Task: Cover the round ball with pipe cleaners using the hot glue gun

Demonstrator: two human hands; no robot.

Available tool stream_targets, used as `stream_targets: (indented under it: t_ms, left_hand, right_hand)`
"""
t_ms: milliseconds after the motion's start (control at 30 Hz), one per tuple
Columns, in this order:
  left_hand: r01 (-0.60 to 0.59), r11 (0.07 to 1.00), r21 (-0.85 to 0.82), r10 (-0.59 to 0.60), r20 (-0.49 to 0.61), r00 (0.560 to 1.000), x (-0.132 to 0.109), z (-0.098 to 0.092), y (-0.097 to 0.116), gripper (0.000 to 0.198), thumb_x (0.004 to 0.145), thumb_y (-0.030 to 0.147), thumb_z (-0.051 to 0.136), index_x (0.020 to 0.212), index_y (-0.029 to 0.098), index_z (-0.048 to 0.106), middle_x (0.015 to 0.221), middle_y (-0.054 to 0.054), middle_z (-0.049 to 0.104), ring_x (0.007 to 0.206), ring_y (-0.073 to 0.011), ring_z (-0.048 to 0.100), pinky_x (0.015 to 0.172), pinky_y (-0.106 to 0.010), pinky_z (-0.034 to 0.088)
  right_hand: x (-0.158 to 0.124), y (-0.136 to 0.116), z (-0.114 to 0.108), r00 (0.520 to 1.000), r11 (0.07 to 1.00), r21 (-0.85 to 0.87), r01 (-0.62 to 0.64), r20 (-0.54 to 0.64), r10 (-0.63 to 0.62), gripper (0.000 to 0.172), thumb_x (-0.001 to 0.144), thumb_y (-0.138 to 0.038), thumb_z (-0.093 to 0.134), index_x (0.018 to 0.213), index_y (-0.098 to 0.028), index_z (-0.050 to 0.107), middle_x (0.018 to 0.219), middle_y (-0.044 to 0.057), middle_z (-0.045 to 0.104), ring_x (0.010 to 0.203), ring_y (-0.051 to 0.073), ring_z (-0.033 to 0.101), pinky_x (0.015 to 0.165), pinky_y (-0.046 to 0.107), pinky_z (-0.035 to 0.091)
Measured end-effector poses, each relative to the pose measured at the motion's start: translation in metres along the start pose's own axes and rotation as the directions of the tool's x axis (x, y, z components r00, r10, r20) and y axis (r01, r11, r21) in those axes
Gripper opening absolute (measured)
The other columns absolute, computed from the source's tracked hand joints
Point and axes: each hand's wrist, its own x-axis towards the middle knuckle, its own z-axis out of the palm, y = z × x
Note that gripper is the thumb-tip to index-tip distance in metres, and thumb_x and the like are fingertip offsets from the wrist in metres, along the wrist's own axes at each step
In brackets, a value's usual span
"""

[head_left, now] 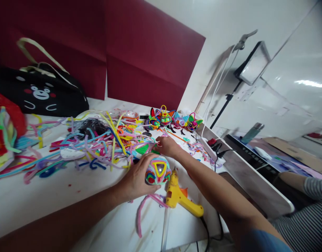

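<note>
My left hand [138, 176] is wrapped round a small ball-shaped craft [158, 171] covered in coloured pipe cleaners, with a yellow triangle on its front, resting on the white table [45, 199]. My right hand [167, 145] reaches farther out, fingers curled down onto the pile of loose pipe cleaners [98, 143] beside a green piece [145, 149]; what it pinches is hidden. A yellow glue gun [180, 199] lies just right of the craft.
Several finished pipe-cleaner heads [173, 120] stand at the table's far edge. A black bear-face bag [41, 94] sits at back left before red panels [140, 56]. A pink pipe cleaner [145, 210] lies near the front. A desk with keyboard [250, 154] and a lamp stand [252, 64] are at right.
</note>
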Motion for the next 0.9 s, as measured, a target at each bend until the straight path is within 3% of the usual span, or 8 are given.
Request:
stream_targets:
  t_ms: [267, 433, 533, 667, 800, 900]
  left_hand:
    - [-0.049, 0.999, -0.018, 0.049, -0.010, 0.999, -0.004, 0.005, -0.010, 0.087, 0.062, 0.019, 0.080, 0.139, 0.025, 0.039, 0.139, -0.012, 0.055, 0.131, -0.0341, 0.055, 0.113, -0.048, 0.045]
    - [-0.059, 0.998, -0.013, 0.059, -0.019, 0.998, -0.005, 0.007, -0.014, 0.089, 0.061, 0.020, 0.081, 0.140, 0.026, 0.039, 0.138, -0.011, 0.055, 0.130, -0.0336, 0.055, 0.112, -0.048, 0.045]
    - [-0.057, 0.998, -0.002, 0.057, -0.032, 0.998, -0.004, 0.006, -0.011, 0.090, 0.059, 0.017, 0.082, 0.138, 0.025, 0.039, 0.136, -0.010, 0.057, 0.127, -0.0327, 0.058, 0.109, -0.046, 0.048]
    - [-0.039, 0.998, 0.044, 0.039, 0.000, 0.999, -0.002, 0.001, -0.005, 0.086, 0.060, 0.016, 0.082, 0.136, 0.022, 0.040, 0.136, -0.013, 0.058, 0.126, -0.0335, 0.059, 0.107, -0.046, 0.050]
    - [-0.052, 0.996, 0.066, 0.052, 0.010, 0.999, -0.002, -0.002, -0.002, 0.086, 0.063, 0.017, 0.081, 0.137, 0.022, 0.039, 0.140, -0.015, 0.055, 0.131, -0.0345, 0.056, 0.109, -0.047, 0.049]
    - [-0.074, 0.995, 0.065, 0.074, 0.016, 0.997, -0.002, -0.001, -0.006, 0.083, 0.065, 0.017, 0.079, 0.138, 0.023, 0.039, 0.139, -0.013, 0.055, 0.130, -0.0336, 0.057, 0.108, -0.046, 0.050]
  right_hand:
    - [0.023, -0.010, 0.004, 0.990, 0.996, -0.001, -0.084, 0.116, 0.084, 0.034, 0.098, -0.035, 0.065, 0.126, -0.017, 0.061, 0.127, 0.010, 0.063, 0.110, 0.024, 0.065, 0.092, 0.046, 0.057]
    - [0.020, -0.003, 0.004, 0.995, 0.982, 0.167, -0.092, 0.038, 0.087, 0.031, 0.098, -0.035, 0.065, 0.122, -0.016, 0.063, 0.121, 0.009, 0.066, 0.105, 0.023, 0.067, 0.089, 0.043, 0.058]
    - [0.010, 0.010, 0.001, 0.995, 0.941, 0.336, -0.036, -0.071, 0.064, 0.029, 0.092, -0.031, 0.072, 0.116, -0.015, 0.065, 0.106, 0.006, 0.070, 0.094, 0.020, 0.068, 0.085, 0.039, 0.057]
    - [-0.014, 0.028, -0.007, 0.985, 0.794, 0.600, 0.099, -0.170, 0.006, 0.031, 0.076, -0.031, 0.084, 0.098, -0.015, 0.068, 0.080, 0.001, 0.069, 0.074, 0.017, 0.066, 0.073, 0.032, 0.055]
    - [-0.046, 0.040, -0.014, 0.975, 0.558, 0.805, 0.201, -0.222, -0.030, 0.041, 0.072, -0.050, 0.082, 0.091, -0.017, 0.067, 0.079, 0.001, 0.070, 0.070, 0.016, 0.065, 0.068, 0.030, 0.054]
    - [-0.069, 0.044, -0.014, 0.974, 0.424, 0.880, 0.213, -0.225, -0.023, 0.043, 0.068, -0.053, 0.085, 0.086, -0.018, 0.067, 0.076, 0.000, 0.068, 0.068, 0.014, 0.063, 0.069, 0.029, 0.053]
